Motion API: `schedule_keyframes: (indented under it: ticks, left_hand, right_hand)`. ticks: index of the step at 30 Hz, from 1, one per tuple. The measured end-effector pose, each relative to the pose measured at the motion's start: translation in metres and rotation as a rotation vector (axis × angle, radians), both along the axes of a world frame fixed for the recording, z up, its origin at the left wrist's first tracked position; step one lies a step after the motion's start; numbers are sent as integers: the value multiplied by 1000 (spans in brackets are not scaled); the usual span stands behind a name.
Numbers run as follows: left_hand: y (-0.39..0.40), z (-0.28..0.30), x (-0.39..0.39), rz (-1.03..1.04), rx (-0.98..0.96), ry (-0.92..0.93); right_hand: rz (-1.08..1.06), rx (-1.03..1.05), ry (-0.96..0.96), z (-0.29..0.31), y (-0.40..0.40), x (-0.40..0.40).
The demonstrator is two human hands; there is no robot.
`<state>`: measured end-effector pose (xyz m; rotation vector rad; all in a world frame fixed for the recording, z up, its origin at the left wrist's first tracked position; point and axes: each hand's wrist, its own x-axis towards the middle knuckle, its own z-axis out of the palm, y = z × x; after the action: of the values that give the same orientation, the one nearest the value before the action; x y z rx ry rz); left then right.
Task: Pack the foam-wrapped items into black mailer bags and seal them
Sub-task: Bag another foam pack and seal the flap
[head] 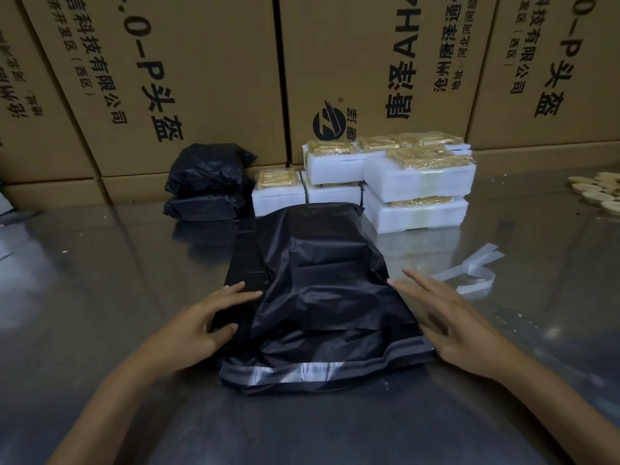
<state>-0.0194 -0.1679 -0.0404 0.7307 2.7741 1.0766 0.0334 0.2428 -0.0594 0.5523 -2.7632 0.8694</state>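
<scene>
A black mailer bag (322, 297) lies in the middle of the shiny metal table (100, 280), bulging over a boxy shape inside it, with its open mouth and pale adhesive strip (298, 372) at the near edge. The left hand (198, 323) rests flat on the bag's left side, fingers spread and straight. The right hand (449, 327) lies along the bag's right edge, fingers straight too — neither hand grips anything.

Farther back, a stack of white foam-wrapped items (412, 186) topped with yellow packets sits right of centre. Two sealed black bags (206, 186) are piled to its left. A peeled clear strip (473, 273) lies on the table right of the bag, and pale round discs (600, 193) sit at the far right. Printed cardboard boxes (201, 78) line the back.
</scene>
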Motion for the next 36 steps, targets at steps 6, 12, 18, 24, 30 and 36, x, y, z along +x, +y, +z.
schedule_keyframes:
  ticks: [6,12,18,24,30,36]
  left_hand:
    - [22,-6,21,-106,-172,106]
    - [30,-10,18,-129,-43,464]
    - [58,17,32,238,522,321]
    - [79,49,4,448,715,359]
    - [90,34,-45,659,266,267]
    - [109,2,-56,583,-73,179]
  right_hand:
    - [47,-70,41,2,-17,8]
    - [-10,-485,121,14,-41,14]
    - [-156,-623,350,38,-59,15]
    - [-395,-518,362,67,-66,-26]
    - [-599,-260,-75,72,-68,-68]
    - [-489,-324,-357,64,-64,-79]
